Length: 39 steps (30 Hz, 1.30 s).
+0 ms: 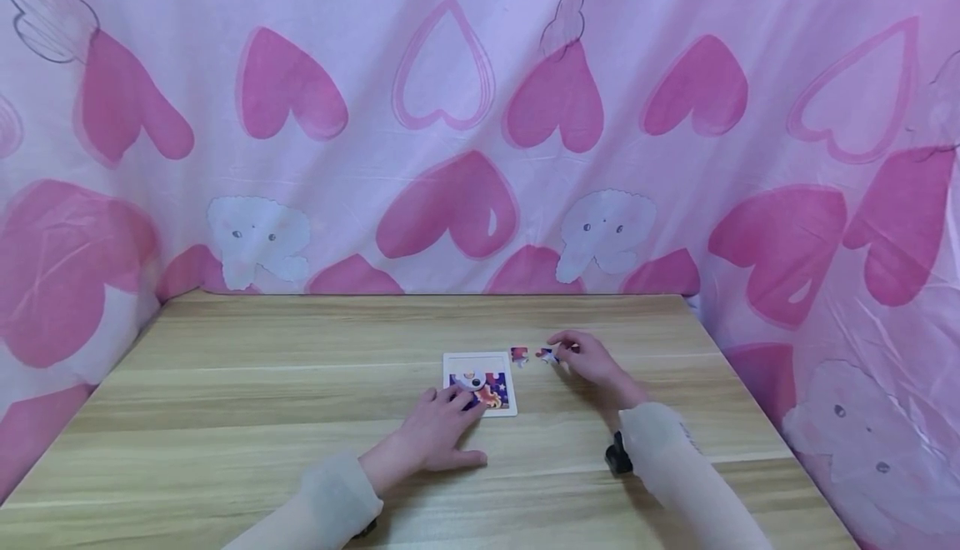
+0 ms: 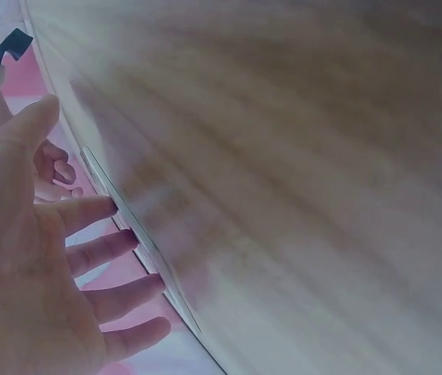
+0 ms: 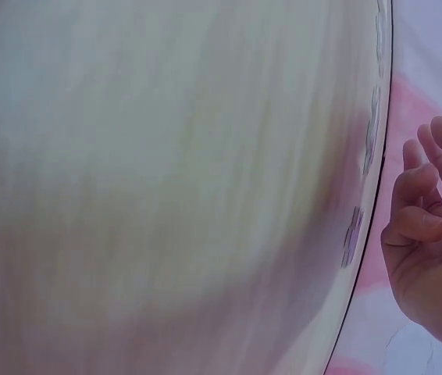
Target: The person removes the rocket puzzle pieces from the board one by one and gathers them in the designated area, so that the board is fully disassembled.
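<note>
A small white-framed jigsaw puzzle board (image 1: 480, 358) lies on the table, its lower part filled with a colourful picture. My left hand (image 1: 438, 432) is over its lower left corner, fingers spread and fairly straight; in the left wrist view the fingertips of this hand (image 2: 41, 258) reach the board's edge (image 2: 147, 242). Right of the board lies a loose puzzle piece (image 1: 519, 356), with another piece (image 1: 547, 355) beside it. My right hand (image 1: 588, 357) is at that second piece, its fingers loosely bent. The right wrist view has this hand (image 3: 432, 226) apart from the pieces (image 3: 352, 238), holding nothing visible.
The wood-grain table (image 1: 225, 417) extends around the board on all sides. Behind it and at both sides hangs a pink curtain (image 1: 337, 167) with hearts. Dark wrist camera mounts, one (image 1: 618, 455) at the right sleeve, sit close above the tabletop.
</note>
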Each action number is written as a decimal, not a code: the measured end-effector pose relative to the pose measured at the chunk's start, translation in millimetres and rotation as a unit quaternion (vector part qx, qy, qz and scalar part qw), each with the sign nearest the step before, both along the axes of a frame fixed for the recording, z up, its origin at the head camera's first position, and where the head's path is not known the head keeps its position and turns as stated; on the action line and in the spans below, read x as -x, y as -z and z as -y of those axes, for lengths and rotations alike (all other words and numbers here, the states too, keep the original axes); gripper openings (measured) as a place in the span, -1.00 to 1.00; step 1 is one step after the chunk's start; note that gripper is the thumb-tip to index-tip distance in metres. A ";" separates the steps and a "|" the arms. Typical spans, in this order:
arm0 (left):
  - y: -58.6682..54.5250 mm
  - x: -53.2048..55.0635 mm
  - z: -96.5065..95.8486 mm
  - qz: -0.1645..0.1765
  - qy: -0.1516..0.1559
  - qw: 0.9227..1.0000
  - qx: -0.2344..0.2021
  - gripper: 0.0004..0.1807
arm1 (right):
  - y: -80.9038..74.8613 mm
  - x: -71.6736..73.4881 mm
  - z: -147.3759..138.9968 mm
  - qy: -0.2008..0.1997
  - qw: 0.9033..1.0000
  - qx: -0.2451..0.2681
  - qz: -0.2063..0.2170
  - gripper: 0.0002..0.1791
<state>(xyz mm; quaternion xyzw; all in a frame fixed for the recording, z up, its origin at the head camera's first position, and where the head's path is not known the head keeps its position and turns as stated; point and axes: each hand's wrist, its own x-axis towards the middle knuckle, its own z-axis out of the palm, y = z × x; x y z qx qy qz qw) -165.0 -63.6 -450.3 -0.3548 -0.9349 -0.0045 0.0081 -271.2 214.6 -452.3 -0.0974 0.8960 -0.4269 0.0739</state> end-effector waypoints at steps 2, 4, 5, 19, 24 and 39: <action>-2.0 -1.8 0.4 0.005 -0.003 1.000 0.000 -0.16 | -0.7 -0.5 5.4 -0.002 1.000 0.001 0.005 -0.76; -3.4 -4.2 0.6 0.013 -0.008 1.000 0.000 -0.15 | -0.5 -0.3 11.0 -0.012 1.000 0.008 0.001 -0.76; -3.9 -5.4 0.7 0.018 -0.011 1.000 -0.001 -0.15 | -1.0 -0.9 14.2 -0.018 1.000 0.013 0.001 -0.75; -3.7 -13.3 -2.9 -0.007 -0.022 0.999 0.029 -0.15 | -7.4 -7.4 61.7 -0.084 0.996 0.013 0.024 -0.77; -1.6 -12.2 -3.2 -0.015 -0.021 0.999 0.032 -0.15 | -7.3 -3.8 77.9 -0.126 0.992 -0.020 0.012 -0.76; -1.1 -12.7 -1.7 -0.054 -0.001 0.998 0.022 -0.19 | -6.5 1.0 110.3 -0.208 0.974 -0.085 0.016 -0.73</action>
